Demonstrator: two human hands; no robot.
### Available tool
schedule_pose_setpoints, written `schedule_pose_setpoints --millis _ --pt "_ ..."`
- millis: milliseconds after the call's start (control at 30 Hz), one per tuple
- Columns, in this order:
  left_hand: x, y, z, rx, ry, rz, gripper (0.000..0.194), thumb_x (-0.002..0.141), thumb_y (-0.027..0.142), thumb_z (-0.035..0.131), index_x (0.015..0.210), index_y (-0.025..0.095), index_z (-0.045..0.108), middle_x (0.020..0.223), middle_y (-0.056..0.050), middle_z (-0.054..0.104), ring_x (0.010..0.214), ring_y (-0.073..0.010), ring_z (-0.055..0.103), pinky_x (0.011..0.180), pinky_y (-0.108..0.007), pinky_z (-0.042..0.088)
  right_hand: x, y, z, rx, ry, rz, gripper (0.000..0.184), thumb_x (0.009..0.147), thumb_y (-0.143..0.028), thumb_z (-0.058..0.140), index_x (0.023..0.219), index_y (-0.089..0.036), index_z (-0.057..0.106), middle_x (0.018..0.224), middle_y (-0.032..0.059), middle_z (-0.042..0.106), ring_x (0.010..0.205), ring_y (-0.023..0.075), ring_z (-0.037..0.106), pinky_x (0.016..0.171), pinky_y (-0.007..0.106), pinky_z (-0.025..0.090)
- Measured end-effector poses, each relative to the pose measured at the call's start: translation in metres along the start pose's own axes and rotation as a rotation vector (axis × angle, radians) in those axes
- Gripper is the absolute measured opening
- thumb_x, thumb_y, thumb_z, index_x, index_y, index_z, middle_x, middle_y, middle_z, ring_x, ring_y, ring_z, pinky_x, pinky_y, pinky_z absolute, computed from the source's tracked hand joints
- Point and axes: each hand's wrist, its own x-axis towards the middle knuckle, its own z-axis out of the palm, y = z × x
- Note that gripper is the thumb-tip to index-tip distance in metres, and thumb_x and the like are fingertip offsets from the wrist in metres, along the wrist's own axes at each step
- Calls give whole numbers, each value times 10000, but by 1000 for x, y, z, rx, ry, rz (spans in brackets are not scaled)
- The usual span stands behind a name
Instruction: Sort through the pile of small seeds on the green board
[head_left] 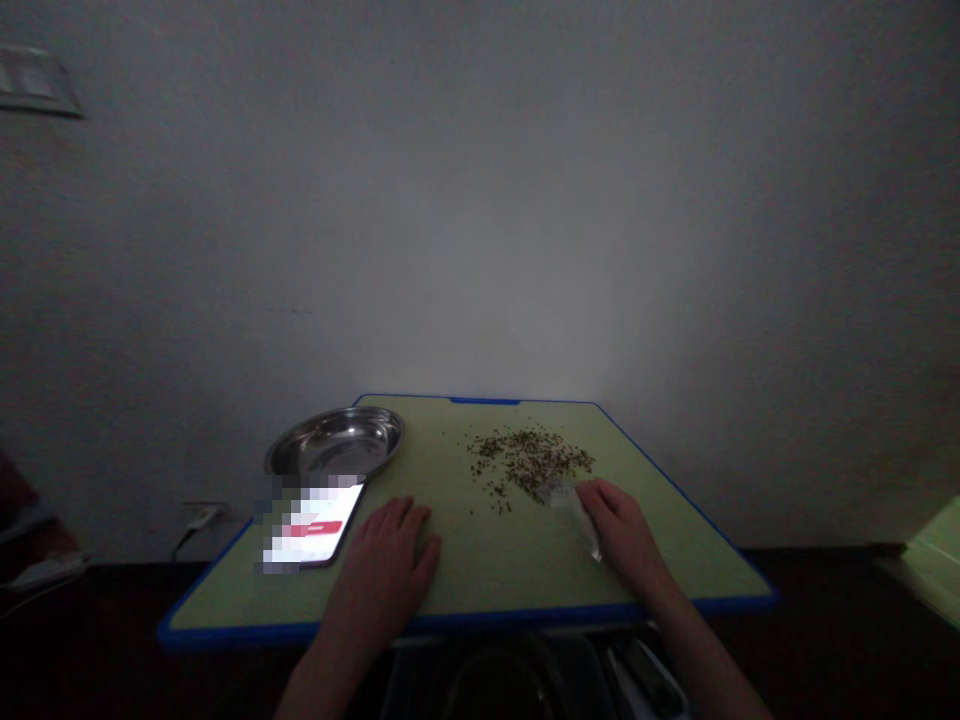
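Observation:
Many small dark brown grains (529,457) lie scattered over the pale green tabletop (465,570), thickest right of the middle. My right hand (619,525), fingers closed, grips a small clear plastic bag (581,525) low over the table. The bag's far end touches the near edge of the grains; its contents are hard to make out in the dim light. My left hand (390,555) rests palm down on the tabletop, fingers slightly apart and holding nothing. Just left of it lies a phone (322,528) with a lit screen, partly pixelated.
A shallow steel bowl (341,445) stands at the table's back left, behind the phone. Blue trim (682,490) runs round the table edge. A grey wall (480,200) rises directly behind. Dark objects (645,675) sit below the front edge. A plug with a cable (199,518) is at left.

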Motion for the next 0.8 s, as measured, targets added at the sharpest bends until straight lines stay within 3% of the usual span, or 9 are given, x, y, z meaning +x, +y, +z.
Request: schedule_pose_setpoints --millis 200,333,433,600,800 --pt "-1 1 -2 4 -35 -16 431 879 356 398 1204 154 598 1334 -149 561 1276 -294 475 1075 -490 361 68 -1 -27 -66 104 11 398 781 -552 483 570 -217 434 487 -50 367 464 115 349 470 240 307" --pt "-1 -1 0 11 -59 -23 448 867 372 403 1209 164 604 1344 -152 558 1281 -314 475 1065 -518 375 118 4 -43 -166 76 61 307 808 -434 462 649 -185 546 509 -10 491 437 114 413 444 234 326" --pt "-2 -5 8 10 -15 -6 449 853 395 419 1196 182 617 1328 -147 577 1260 -326 499 1041 -543 401 151 19 -50 -350 110 180 243 798 -321 481 722 -154 642 558 9 556 457 109 450 458 226 339" --pt "-5 -21 29 28 118 48 427 838 462 461 1161 251 642 1300 -103 613 1202 -325 558 974 -531 477 187 56 -50 -394 101 326 238 789 -266 511 741 -113 686 473 5 536 388 102 428 413 229 320" --pt "-7 -52 52 81 177 184 450 790 544 553 1183 337 629 1292 -51 621 1156 -298 602 921 -453 536 205 92 -35 -373 31 436 183 774 -249 573 728 -105 676 414 0 532 330 103 449 378 219 346"
